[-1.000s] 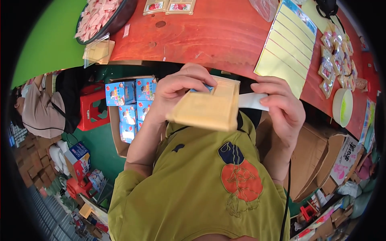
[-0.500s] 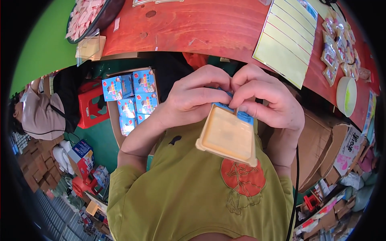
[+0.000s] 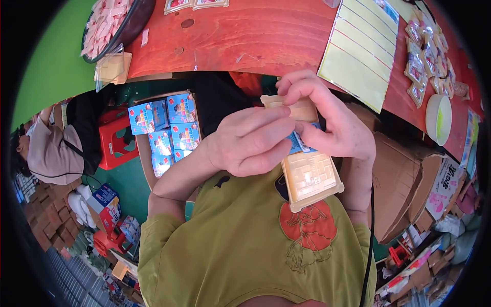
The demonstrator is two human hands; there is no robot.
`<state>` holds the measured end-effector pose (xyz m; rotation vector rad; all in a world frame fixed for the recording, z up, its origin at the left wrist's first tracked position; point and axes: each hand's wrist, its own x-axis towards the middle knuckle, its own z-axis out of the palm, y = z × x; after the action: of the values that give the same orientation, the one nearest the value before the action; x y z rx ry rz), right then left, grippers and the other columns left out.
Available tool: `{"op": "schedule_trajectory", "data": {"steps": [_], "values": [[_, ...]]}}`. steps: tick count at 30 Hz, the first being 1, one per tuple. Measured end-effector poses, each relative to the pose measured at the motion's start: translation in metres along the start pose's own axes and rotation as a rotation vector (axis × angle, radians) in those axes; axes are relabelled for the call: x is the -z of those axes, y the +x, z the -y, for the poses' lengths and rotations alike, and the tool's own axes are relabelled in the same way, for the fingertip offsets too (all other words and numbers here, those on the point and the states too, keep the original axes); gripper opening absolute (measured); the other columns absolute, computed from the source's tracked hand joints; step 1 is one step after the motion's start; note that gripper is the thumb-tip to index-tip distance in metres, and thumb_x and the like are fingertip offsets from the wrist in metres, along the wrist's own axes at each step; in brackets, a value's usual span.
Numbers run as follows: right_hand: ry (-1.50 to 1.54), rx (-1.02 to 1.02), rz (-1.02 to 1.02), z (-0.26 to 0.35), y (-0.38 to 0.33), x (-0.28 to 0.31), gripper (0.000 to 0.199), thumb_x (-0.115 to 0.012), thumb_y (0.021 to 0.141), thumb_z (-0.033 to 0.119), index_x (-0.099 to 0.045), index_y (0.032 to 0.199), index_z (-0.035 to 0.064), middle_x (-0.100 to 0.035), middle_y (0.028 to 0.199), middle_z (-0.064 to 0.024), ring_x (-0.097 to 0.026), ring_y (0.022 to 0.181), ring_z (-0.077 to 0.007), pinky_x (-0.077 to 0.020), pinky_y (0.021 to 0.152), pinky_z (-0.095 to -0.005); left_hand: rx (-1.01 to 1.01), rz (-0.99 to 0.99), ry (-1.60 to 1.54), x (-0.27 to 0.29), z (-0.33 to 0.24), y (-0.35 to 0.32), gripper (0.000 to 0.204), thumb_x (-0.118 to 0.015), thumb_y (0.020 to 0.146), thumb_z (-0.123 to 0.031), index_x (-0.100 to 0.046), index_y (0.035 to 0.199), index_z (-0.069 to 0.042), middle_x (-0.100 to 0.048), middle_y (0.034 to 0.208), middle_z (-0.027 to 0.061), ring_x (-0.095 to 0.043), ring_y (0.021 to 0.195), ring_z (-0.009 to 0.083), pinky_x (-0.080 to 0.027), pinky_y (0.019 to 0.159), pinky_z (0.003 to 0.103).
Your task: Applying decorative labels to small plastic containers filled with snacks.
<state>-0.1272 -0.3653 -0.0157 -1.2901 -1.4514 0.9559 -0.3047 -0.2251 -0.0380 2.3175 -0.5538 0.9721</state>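
A shallow cream plastic case (image 3: 313,176) hangs in front of my shirt, its woven-pattern face toward me. Across its middle runs a blue printed strip (image 3: 298,143), partly covered by fingers. Beyond the strip, another cream section (image 3: 302,110) shows between my hands. My left hand (image 3: 253,140) is closed, fingers curled against the case's left side near the strip; its fingertips are partly hidden. With thumb and bent fingers, my right hand (image 3: 335,120) grips the case from the right.
An open carton (image 3: 146,161) of blue boxes (image 3: 183,108) stands left below the red table (image 3: 245,36). On the table are a dark bowl (image 3: 128,28) of pink pieces, a yellow lined sheet (image 3: 360,56), packets (image 3: 417,64) and a white bowl (image 3: 439,123). A person (image 3: 56,148) is at far left.
The case has turned, from its smooth recessed face to the woven-pattern one. My left hand has shifted lower across it, and my right hand's fingers have risen and spread a little.
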Motion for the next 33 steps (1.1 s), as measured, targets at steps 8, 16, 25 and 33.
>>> {"op": "schedule_trajectory", "data": {"steps": [8,16,25,33], "values": [[0.444,-0.255,-0.205,-0.012,0.002,-0.005,0.023,-0.039,0.096,-0.003,-0.044,0.118,0.0041,-0.05,0.119,-0.0124,-0.049,0.11,-0.0174,-0.0403,0.098,-0.0325,-0.09,0.013,0.134,-0.004,0.009,0.011,0.029,-0.068,0.077,-0.008,-0.055,0.102,-0.005,-0.068,0.107,0.0175,-0.066,0.092,0.0345,-0.054,0.061,0.035],[0.412,0.063,-0.408,-0.038,-0.01,-0.007,0.03,-0.045,0.099,0.01,-0.045,0.127,-0.0019,-0.054,0.122,-0.0128,-0.052,0.116,-0.021,-0.0388,0.102,-0.0372,0.726,-0.241,-0.225,-0.027,0.026,0.011,0.034,-0.074,0.076,0.005,-0.06,0.106,-0.002,-0.071,0.098,0.0096,-0.066,0.082,0.0172,-0.051,0.057,0.027],[0.138,-0.123,-0.552,-0.029,0.001,0.027,0.037,-0.051,0.099,0.004,-0.046,0.136,-0.0045,-0.054,0.124,-0.0085,-0.051,0.116,-0.0138,-0.0408,0.099,-0.0271,1.427,-0.207,-0.87,-0.043,0.059,0.062,0.04,-0.073,0.084,0.0,-0.058,0.122,0.0,-0.068,0.108,0.007,-0.065,0.093,0.0107,-0.055,0.075,0.026],[-0.001,-0.266,-1.011,-0.058,-0.025,0.136,0.048,-0.053,0.1,0.009,-0.038,0.145,0.0022,-0.06,0.106,-0.0061,-0.059,0.092,-0.0112,-0.0496,0.081,-0.0242,1.079,-0.18,-0.81,-0.12,0.092,0.102,0.045,-0.077,0.083,-0.012,-0.058,0.123,0.0,-0.062,0.116,0.0106,-0.059,0.103,0.0158,-0.05,0.079,0.03]]}}
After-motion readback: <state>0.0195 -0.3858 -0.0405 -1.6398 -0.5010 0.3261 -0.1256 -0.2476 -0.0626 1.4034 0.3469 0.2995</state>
